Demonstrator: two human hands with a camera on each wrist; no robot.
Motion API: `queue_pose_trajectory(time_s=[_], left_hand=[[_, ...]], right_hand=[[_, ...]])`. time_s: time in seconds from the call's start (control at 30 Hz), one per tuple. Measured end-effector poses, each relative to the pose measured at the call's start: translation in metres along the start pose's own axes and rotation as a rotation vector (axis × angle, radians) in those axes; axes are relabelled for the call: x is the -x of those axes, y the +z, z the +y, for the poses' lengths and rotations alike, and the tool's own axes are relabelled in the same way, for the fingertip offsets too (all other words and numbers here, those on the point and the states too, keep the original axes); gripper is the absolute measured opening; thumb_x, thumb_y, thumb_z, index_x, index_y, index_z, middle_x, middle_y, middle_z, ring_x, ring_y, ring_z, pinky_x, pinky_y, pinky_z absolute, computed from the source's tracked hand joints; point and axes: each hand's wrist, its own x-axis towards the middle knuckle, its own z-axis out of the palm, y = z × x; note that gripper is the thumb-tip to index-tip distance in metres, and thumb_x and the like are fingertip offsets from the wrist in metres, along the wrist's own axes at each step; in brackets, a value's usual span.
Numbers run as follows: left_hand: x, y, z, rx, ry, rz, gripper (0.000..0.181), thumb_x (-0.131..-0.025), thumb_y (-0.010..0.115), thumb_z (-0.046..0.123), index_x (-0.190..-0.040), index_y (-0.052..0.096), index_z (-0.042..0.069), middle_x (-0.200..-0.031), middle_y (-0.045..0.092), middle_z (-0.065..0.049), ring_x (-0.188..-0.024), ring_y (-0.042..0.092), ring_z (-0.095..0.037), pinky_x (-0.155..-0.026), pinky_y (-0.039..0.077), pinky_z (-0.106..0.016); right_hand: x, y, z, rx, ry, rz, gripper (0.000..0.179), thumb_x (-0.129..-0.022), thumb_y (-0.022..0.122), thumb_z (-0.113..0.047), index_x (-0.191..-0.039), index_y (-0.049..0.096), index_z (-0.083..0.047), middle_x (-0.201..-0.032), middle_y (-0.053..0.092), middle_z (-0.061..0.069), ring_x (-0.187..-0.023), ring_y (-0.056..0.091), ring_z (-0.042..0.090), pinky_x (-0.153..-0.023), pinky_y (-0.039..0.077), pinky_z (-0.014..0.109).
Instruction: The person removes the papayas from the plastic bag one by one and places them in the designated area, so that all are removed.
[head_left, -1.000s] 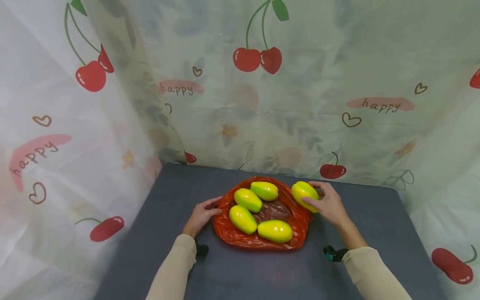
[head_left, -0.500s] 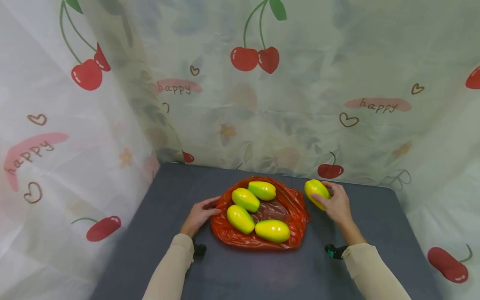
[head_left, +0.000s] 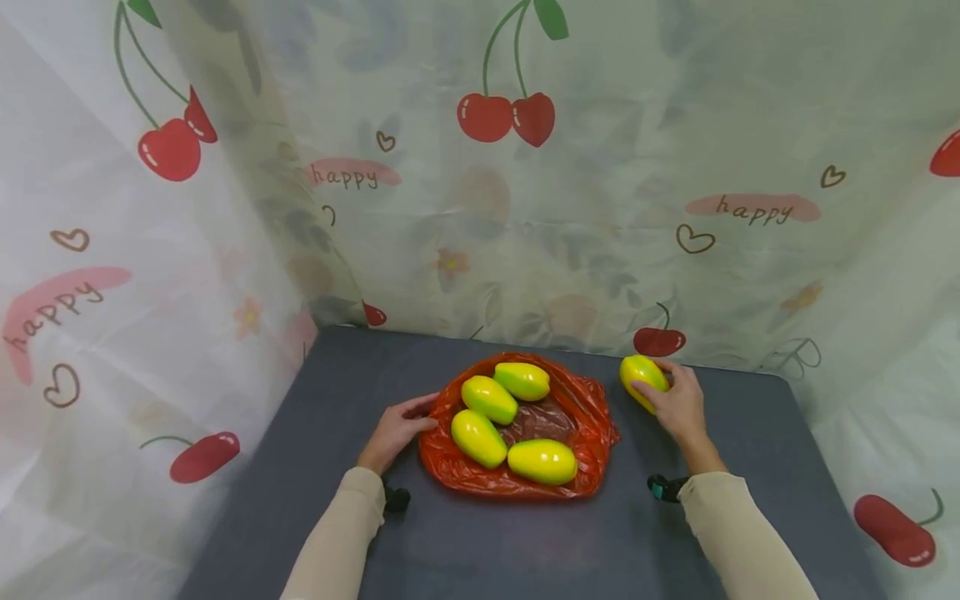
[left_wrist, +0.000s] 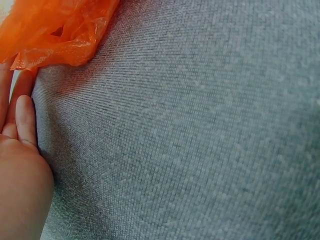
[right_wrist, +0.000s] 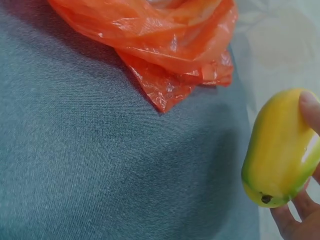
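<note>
Four fruits (head_left: 490, 400) lie lower-centre in a red bag (head_left: 600, 437); my straight-fingered left hand (head_left: 394, 433) touches it; my right hand (head_left: 683, 407) grips another fruit (head_left: 637, 372).

Dark grey tabletop (head_left: 525, 550) — a red plastic bag (head_left: 597, 421) on it.
The surface shows a fine, cloth-like weave up close, and its far right corner is rounded; the bag lies crumpled near the middle — mouth spread open upward, a loose end sticking out to the right.
</note>
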Motion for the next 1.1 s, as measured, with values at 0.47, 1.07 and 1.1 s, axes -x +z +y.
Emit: queue_pose_trajectory(time_s=[0.47, 1.07, 1.1], left_hand=[[0.003, -0.003, 0.001, -0.003, -0.021, 0.010, 0.049, -0.090, 0.077, 0.022, -0.137, 0.065, 0.032, -0.144, 0.063, -0.001, -0.135, 0.056, -0.024, -0.120, 0.040, -0.050], [-0.002, 0.001, -0.001, 0.001, -0.015, 0.006, 0.049, -0.089, 0.077, 0.025, -0.136, 0.066, 0.033, -0.143, 0.064, 0.001, -0.135, 0.056, -0.023, -0.120, 0.040, -0.050], [-0.002, 0.001, -0.001, 0.001, -0.015, 0.010, 0.049, -0.090, 0.077, 0.025, -0.137, 0.066, 0.033, -0.143, 0.064, 0.001, -0.135, 0.057, -0.023, -0.120, 0.041, -0.050]], right_hand=[[-0.002, 0.010, 0.018, -0.003, 0.087, -0.018, 0.070, -0.092, 0.075, -0.036, -0.147, 0.050, -0.002, -0.144, 0.048, 0.026, -0.125, 0.046, 0.042, -0.107, 0.038, 0.056], [-0.003, 0.006, 0.026, 0.031, 0.096, -0.081, 0.077, -0.095, 0.070, -0.041, -0.152, 0.040, 0.002, -0.148, 0.045, 0.030, -0.125, 0.045, 0.044, -0.107, 0.038, 0.058], [-0.003, 0.006, 0.026, 0.030, 0.094, -0.086, 0.078, -0.095, 0.070, -0.041, -0.153, 0.040, 0.002, -0.148, 0.044, 0.030, -0.126, 0.045, 0.044, -0.108, 0.038, 0.058]])
